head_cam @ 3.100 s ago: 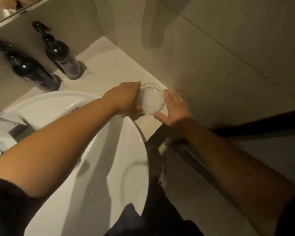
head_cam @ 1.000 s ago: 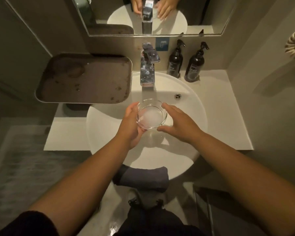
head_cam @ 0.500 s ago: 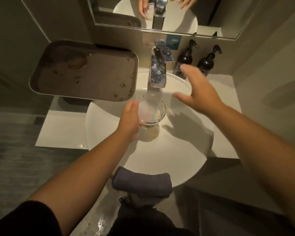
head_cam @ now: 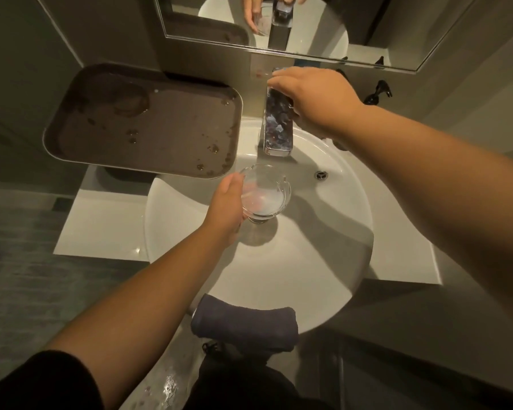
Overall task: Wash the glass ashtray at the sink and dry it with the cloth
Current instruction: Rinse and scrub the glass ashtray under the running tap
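Dim bathroom light falls on a pale counter (head_cam: 101,232) carrying a round white sink (head_cam: 323,261), with a dark wet tray (head_cam: 142,125) to its left and a mirror (head_cam: 323,25) above. The left hand (head_cam: 227,207) grips the glass ashtray (head_cam: 264,196) by its rim, holding it upright over the basin just below the chrome tap (head_cam: 277,128); a milky film shows in its bottom. The right hand (head_cam: 311,96) rests on top of the tap's lever, fingers curled over it. No water stream is visible, so washing appears barely begun: rinsing and all of the drying are left. The dark cloth (head_cam: 243,324) lies folded over the sink's near rim, untouched.

Compared with 0.5 seconds ago, the right hand, then spread open in the air above the basin, has reached the tap, while the left hand keeps the ashtray in much the same place. 1 second ago both hands cradled the ashtray.
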